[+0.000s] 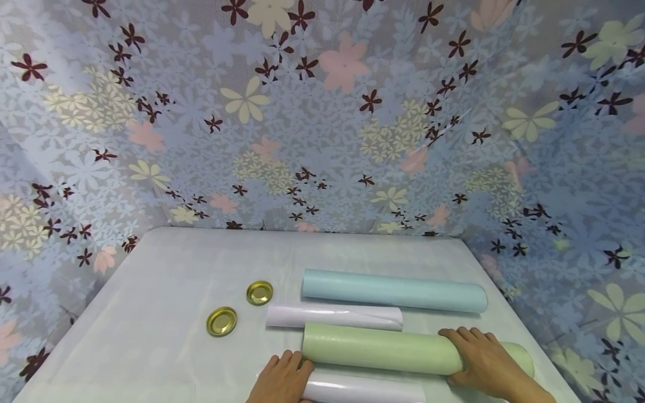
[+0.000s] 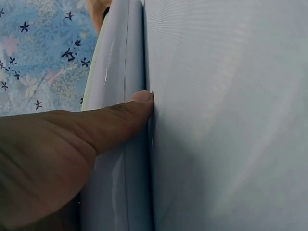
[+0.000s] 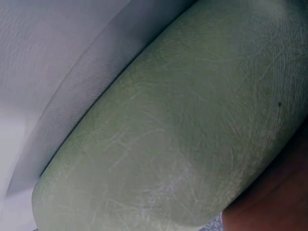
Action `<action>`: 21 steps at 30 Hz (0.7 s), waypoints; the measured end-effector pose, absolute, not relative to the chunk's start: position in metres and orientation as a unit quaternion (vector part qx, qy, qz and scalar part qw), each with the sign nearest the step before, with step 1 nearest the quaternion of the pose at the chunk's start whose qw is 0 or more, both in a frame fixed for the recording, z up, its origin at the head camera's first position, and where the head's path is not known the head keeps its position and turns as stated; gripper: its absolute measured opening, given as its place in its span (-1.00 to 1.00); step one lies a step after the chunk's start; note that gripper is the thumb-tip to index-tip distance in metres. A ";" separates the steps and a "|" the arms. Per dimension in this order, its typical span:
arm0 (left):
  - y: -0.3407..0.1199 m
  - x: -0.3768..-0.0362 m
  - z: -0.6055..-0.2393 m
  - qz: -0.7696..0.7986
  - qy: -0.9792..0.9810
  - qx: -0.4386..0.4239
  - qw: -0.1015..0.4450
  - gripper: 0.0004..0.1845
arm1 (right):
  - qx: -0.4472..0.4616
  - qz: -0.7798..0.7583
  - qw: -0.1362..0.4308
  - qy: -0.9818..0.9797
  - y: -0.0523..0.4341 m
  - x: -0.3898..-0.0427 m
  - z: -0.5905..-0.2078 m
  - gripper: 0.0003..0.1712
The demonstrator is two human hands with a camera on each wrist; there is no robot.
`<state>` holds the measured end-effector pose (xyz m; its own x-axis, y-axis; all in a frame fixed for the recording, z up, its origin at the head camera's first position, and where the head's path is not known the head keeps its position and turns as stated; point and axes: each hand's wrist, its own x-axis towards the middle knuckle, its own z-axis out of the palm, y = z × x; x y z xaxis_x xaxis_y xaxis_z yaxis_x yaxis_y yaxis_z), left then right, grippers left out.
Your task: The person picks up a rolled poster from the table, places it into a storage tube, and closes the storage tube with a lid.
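Note:
With fingers over the far side and thumb near the front, my right hand (image 1: 481,361) grips a pale green roll (image 1: 378,348) towards its right end. That roll (image 3: 159,125) fills most of the right wrist view, textured on its surface. My left hand (image 1: 283,378) holds the left end of a glossy white roll (image 1: 363,387) at the front of the table. In the left wrist view the thumb (image 2: 115,122) lies across the white roll (image 2: 108,62), its tip at the roll's edge. The hand's other fingers are hidden there.
Behind the green roll lie a shorter white roll (image 1: 332,317) and a light blue roll (image 1: 393,290). Two gold-coloured round lids (image 1: 221,322) sit to the left on the white-covered table (image 1: 151,291). Flower-patterned cloth (image 1: 322,134) hangs around the table's back and sides.

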<state>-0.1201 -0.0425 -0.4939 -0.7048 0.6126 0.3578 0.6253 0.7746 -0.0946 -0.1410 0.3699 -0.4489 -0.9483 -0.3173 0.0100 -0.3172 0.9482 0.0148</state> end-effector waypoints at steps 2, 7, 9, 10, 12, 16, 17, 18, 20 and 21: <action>-0.044 -0.121 -0.494 -0.015 -0.918 -0.343 0.197 -0.42 | 0.157 -0.009 0.001 -0.988 0.369 -0.142 -0.448 -0.09; -0.046 -0.121 -0.491 -0.014 -0.917 -0.344 0.202 -0.43 | 0.144 -0.006 -0.023 -0.989 0.366 -0.145 -0.447 -0.10; -0.047 -0.119 -0.490 -0.016 -0.919 -0.340 0.198 -0.43 | 0.144 -0.007 -0.025 -0.989 0.365 -0.146 -0.448 -0.10; -0.047 -0.118 -0.490 -0.019 -0.921 -0.338 0.192 -0.42 | 0.146 -0.008 -0.024 -0.989 0.364 -0.146 -0.448 -0.11; -0.049 -0.117 -0.489 -0.023 -0.924 -0.335 0.181 -0.42 | 0.149 -0.008 -0.020 -0.989 0.363 -0.146 -0.448 -0.12; -0.052 -0.115 -0.488 -0.018 -0.923 -0.334 0.188 -0.39 | 0.143 -0.012 -0.026 -0.989 0.361 -0.146 -0.448 -0.08; -0.053 -0.115 -0.488 -0.016 -0.922 -0.335 0.195 -0.39 | 0.140 -0.014 -0.028 -0.990 0.360 -0.147 -0.448 -0.07; -0.054 -0.115 -0.488 -0.013 -0.920 -0.336 0.203 -0.38 | 0.140 -0.017 -0.028 -0.990 0.360 -0.147 -0.449 -0.07; -0.056 -0.115 -0.488 -0.012 -0.918 -0.337 0.209 -0.37 | 0.141 -0.023 -0.025 -0.989 0.360 -0.147 -0.450 -0.09; -0.057 -0.115 -0.487 -0.013 -0.918 -0.338 0.209 -0.36 | 0.141 -0.026 -0.022 -0.989 0.360 -0.146 -0.450 -0.10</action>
